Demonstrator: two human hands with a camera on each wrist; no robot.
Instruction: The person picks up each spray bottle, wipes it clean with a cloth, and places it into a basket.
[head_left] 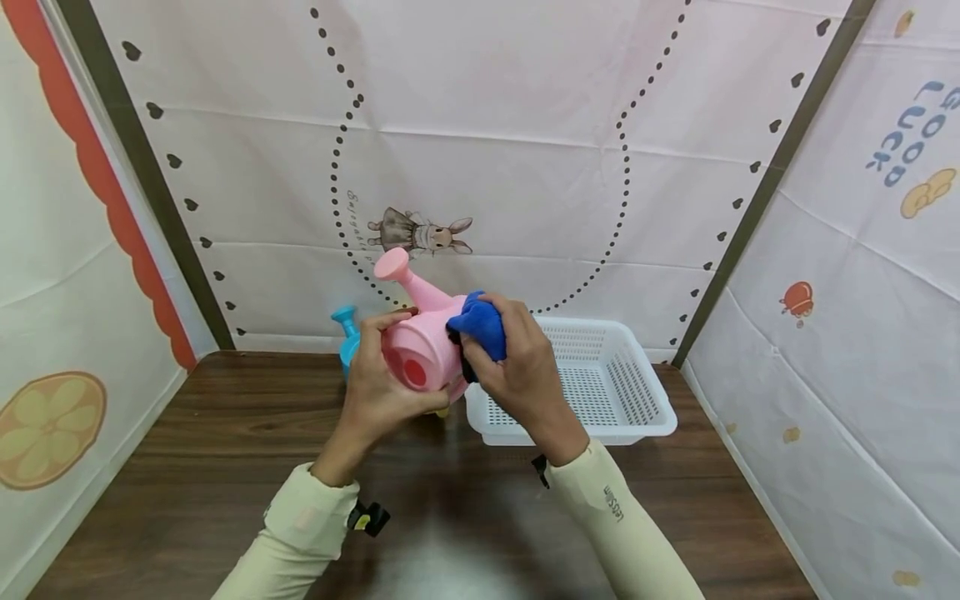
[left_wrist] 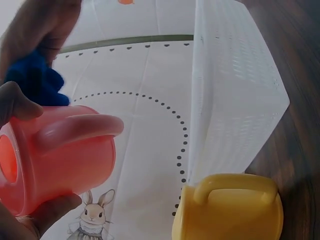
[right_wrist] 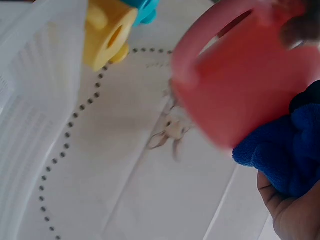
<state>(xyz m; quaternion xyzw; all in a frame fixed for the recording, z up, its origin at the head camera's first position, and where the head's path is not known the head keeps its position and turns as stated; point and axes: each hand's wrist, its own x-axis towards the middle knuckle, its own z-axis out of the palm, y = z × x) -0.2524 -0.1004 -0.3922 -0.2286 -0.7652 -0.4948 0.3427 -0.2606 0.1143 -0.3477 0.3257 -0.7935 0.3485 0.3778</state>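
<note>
A pink toy watering can (head_left: 423,346) is held up above the table, tilted with its spout (head_left: 408,279) pointing up and away. My left hand (head_left: 375,375) grips its body, thumb on the near side and fingers on the far side. In my right hand (head_left: 528,362) is a bunched blue cloth (head_left: 483,325), pressed against the can's right side. From the left wrist view, the can's handle (left_wrist: 85,131) and round opening (left_wrist: 7,159) show. The right wrist view has the cloth (right_wrist: 287,145) touching the can (right_wrist: 245,85), which is blurred there.
Behind my left hand stands a blue watering can (head_left: 347,333). A yellow watering can (left_wrist: 230,215) stands near the white basket (head_left: 630,429), which sits at the back right of the wooden table (head_left: 247,433). Printed fabric walls (head_left: 487,167) enclose the back and sides.
</note>
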